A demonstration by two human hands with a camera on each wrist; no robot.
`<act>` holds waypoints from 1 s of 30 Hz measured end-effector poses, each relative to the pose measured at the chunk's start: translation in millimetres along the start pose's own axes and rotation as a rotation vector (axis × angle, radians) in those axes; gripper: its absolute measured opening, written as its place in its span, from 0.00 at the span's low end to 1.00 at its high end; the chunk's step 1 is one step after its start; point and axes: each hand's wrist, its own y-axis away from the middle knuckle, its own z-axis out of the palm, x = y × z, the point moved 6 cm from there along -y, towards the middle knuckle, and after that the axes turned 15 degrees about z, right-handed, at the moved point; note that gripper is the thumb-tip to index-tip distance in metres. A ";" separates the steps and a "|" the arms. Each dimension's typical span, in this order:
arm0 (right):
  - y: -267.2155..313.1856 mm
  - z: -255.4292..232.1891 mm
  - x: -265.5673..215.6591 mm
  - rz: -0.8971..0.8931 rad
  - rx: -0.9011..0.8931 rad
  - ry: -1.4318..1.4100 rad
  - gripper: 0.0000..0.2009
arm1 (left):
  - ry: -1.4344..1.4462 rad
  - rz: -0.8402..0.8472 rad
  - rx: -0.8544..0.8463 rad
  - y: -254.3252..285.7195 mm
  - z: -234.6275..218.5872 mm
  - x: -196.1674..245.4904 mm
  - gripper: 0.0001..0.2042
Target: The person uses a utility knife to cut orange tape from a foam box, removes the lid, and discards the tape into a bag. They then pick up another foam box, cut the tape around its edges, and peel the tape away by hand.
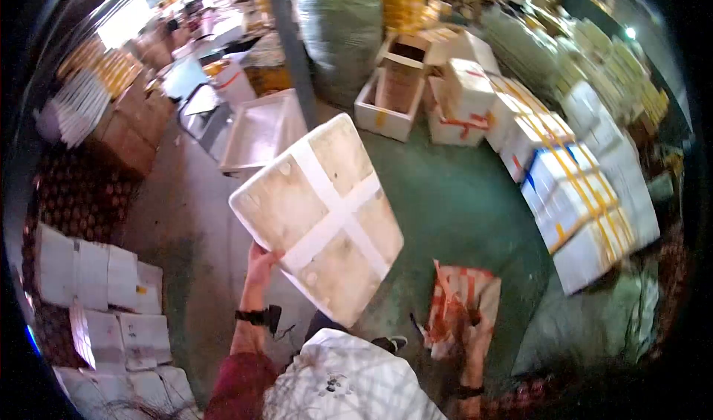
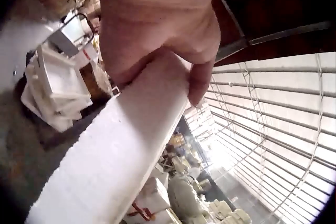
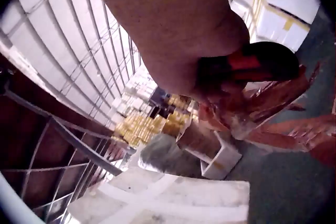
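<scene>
My left hand (image 1: 261, 266) grips one edge of a stained white foam lid (image 1: 327, 219), its fingers and thumb on either side of the edge in the left wrist view. Broad pale strips cross on the lid's face, which tilts up in front of me. Low on the right, my right hand (image 1: 466, 322) holds a tool with a black and red handle (image 3: 262, 62); its working end is hidden. Crumpled reddish plastic or tape (image 3: 283, 129) hangs beside that hand. In the head view a pale piece with red strips (image 1: 486, 290) lies around and behind it.
White foam boxes bound with yellow tape (image 1: 572, 190) line the right side. An open foam box (image 1: 386, 115) with a carton inside stands ahead, near a grey post (image 1: 291, 41). More white boxes (image 1: 122, 271) are stacked at left. A foam tray (image 1: 256, 130) lies beyond the lid.
</scene>
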 end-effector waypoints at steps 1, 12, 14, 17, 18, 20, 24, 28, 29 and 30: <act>6.4 27.7 -29.1 0.028 -0.036 0.008 0.09 | -0.133 -0.028 -0.035 -4.9 -35.9 4.0 0.32; 28.7 355.5 -199.6 -0.153 -0.253 0.385 0.10 | -1.026 0.572 -0.725 -72.8 -195.3 28.5 0.20; 20.2 387.1 -199.4 -0.187 -0.333 0.383 0.10 | -1.018 0.655 -0.760 -106.5 -216.4 24.0 0.18; -4.8 443.9 -196.8 -0.261 -0.352 0.285 0.09 | -1.093 0.688 -0.761 -177.2 -280.1 7.2 0.12; -16.0 465.0 -182.6 -0.218 -0.359 0.173 0.08 | -1.135 0.729 -0.788 -204.4 -295.2 10.8 0.11; -23.8 500.9 -201.8 -0.229 -0.315 0.127 0.08 | -1.204 0.795 -0.848 -257.6 -326.3 -2.4 0.08; -16.1 556.1 -270.4 -0.223 -0.226 0.283 0.09 | -1.290 0.832 -0.924 -379.3 -391.8 -25.9 0.09; -40.4 651.8 -303.7 0.019 -0.205 0.358 0.10 | -1.277 0.812 -0.767 -523.6 -450.6 -42.3 0.12; -43.9 671.8 -311.4 0.040 -0.231 0.323 0.11 | -1.415 0.814 -0.728 -555.0 -461.1 -48.9 0.15; -44.5 694.7 -335.4 0.057 -0.252 0.280 0.11 | -1.464 0.736 -0.726 -584.2 -472.8 -55.7 0.15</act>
